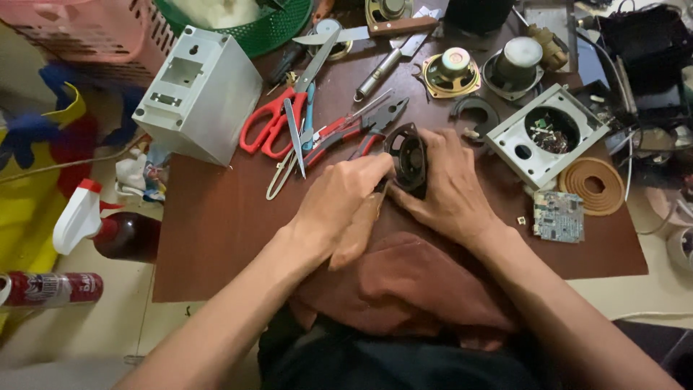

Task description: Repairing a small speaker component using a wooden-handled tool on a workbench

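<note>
**Both hands on a small black speaker at mid-frame**

The left hand (345,206) and right hand (449,189) met at the centre of the frame, fingers clamped together around a small black speaker (408,159) held on edge over the brown desk (216,224). Red-handled scissors (278,123) and pliers (357,130) lay just above-left, a grey plastic box (196,94) at upper left

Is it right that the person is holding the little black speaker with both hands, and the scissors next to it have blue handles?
Not quite. Both hands, left hand and right hand, do hold the small black speaker, but the scissors have red handles, not blue. The head view shows this.
</note>
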